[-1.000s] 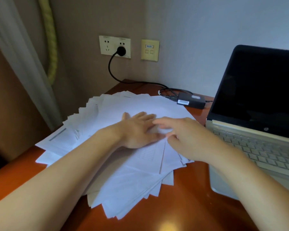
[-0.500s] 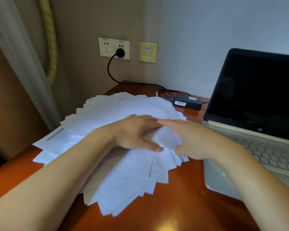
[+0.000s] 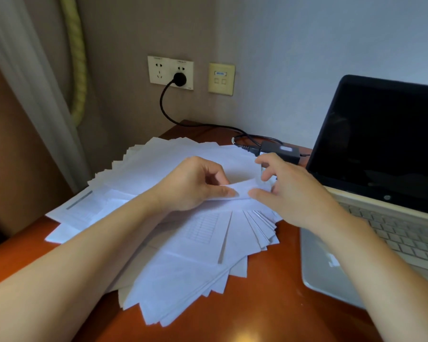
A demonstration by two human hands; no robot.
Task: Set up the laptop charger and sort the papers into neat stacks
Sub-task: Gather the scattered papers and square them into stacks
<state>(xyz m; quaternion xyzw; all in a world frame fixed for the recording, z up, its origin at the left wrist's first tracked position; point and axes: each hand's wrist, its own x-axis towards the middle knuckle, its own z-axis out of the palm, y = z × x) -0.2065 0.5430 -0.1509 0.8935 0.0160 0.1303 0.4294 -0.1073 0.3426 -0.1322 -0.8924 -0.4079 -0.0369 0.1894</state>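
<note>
White top sheet (image 3: 242,190) is finally coming off the pile, at least along one edge. The left hand (image 3: 195,186) has it pinched, thumb on the near side and curled fingers behind. The right hand (image 3: 292,193) meets it from the other side, thumb against the same raised edge with a bent finger behind it. As far as I can tell that's a light pinch too, with the index finger sticking out free above.

A second ago both hands were lying flat on the paper with straight fingers. Half a second ago the sheet was only starting to bunch up between them. So the change is flat palms to a two-handed hold on a single page.

Outward from there, the rest of the papers (image 3: 198,238) are fanned over the red-brown wooden desk (image 3: 265,302), corners poking out every which way. No stack anywhere yet, so imo the sorting has only just begun, with the first page being peeled off.

The charger side looks mostly handled. The plug (image 3: 179,79) sits in the wall socket (image 3: 169,72). The cable (image 3: 163,104) runs down to the charger brick (image 3: 281,151), which lies on the desk just behind the papers, beside the open laptop (image 3: 381,149). The screen is dark, and I can't see whether the lead actually goes into the laptop.

It's a thin sheet, so it'd be easy to crease it or drag the next page along.
</note>
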